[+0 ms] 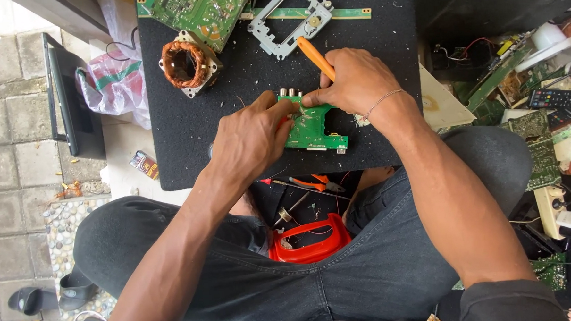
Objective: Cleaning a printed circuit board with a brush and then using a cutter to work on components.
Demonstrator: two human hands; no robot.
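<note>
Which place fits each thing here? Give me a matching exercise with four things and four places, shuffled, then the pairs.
Things
1. small green board
2. orange-handled tool
3. copper coil
4. red container

Places
A. between the person's legs, below the mat
B. in the right hand
C. upper left of the black mat
D. under the left hand, mid-mat

Pairs: 1-D, 2-B, 3-C, 4-A
</note>
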